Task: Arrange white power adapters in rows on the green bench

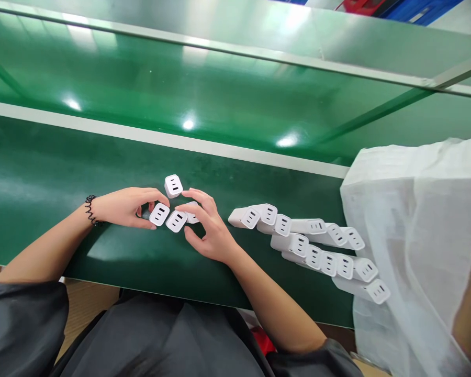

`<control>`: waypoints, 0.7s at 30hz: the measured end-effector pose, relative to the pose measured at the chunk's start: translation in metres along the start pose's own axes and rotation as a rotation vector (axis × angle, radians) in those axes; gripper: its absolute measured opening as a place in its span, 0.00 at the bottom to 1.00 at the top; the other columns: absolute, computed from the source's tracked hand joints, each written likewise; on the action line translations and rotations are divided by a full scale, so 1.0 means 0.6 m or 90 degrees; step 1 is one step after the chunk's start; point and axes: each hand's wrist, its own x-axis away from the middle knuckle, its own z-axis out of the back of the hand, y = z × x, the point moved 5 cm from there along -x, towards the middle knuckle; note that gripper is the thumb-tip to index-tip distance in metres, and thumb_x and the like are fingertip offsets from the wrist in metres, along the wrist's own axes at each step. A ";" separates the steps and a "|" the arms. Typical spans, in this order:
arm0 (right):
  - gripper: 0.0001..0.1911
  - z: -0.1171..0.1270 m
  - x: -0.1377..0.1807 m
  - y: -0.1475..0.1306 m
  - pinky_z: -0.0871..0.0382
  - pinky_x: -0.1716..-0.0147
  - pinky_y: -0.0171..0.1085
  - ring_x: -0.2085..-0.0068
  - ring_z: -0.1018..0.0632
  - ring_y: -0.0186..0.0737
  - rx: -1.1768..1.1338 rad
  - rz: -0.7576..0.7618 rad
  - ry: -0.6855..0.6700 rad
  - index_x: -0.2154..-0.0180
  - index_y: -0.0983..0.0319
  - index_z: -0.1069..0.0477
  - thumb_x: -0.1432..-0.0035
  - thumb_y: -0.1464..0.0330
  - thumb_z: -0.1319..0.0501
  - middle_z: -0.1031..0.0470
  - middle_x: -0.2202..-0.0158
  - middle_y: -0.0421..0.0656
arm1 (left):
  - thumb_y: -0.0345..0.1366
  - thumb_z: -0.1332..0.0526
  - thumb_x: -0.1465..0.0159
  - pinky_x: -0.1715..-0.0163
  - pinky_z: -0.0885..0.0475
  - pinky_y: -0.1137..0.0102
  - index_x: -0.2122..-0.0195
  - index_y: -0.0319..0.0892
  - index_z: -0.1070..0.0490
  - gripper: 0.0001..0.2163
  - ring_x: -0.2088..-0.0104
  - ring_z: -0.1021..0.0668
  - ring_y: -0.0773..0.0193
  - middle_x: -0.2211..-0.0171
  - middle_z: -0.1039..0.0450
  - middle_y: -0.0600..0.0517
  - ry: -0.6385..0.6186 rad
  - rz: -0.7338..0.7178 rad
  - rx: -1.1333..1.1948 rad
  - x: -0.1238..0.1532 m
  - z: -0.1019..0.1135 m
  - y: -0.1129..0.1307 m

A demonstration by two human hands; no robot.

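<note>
My left hand [127,206] holds a white USB charger [159,214], apparently mid-positioning. Just right of it, a second charger [176,222] sits by my right hand [214,230], loosely spread; gripping would call for narrowing that hand. Further right, more chargers [300,245] lie staggered.

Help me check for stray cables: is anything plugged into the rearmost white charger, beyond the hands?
Nothing plugged in: the rearmost white charger shows dark slots with no cable in them.
</note>
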 end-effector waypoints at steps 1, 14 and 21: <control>0.18 0.001 0.000 0.003 0.36 0.40 0.59 0.35 0.37 0.54 0.005 -0.012 0.010 0.49 0.57 0.32 0.41 0.74 0.44 0.37 0.40 0.51 | 0.41 0.37 0.38 0.66 0.27 0.77 0.47 0.44 0.33 0.18 0.59 0.25 0.66 0.50 0.29 0.49 0.003 -0.004 -0.002 -0.001 -0.001 0.001; 0.34 0.015 0.000 0.005 0.30 0.44 0.54 0.41 0.29 0.49 -0.047 -0.015 -0.016 0.38 0.55 0.42 0.45 0.79 0.46 0.31 0.43 0.49 | 0.57 0.40 0.37 0.69 0.31 0.74 0.42 0.46 0.35 0.28 0.53 0.21 0.60 0.44 0.28 0.46 0.158 -0.056 -0.278 -0.005 -0.019 0.022; 0.35 0.019 0.001 0.016 0.26 0.48 0.50 0.44 0.27 0.47 -0.076 -0.037 -0.027 0.35 0.54 0.47 0.42 0.78 0.44 0.29 0.43 0.47 | 0.55 0.44 0.33 0.74 0.35 0.74 0.49 0.45 0.30 0.21 0.61 0.19 0.63 0.52 0.21 0.50 0.234 -0.102 -0.325 -0.010 -0.030 0.023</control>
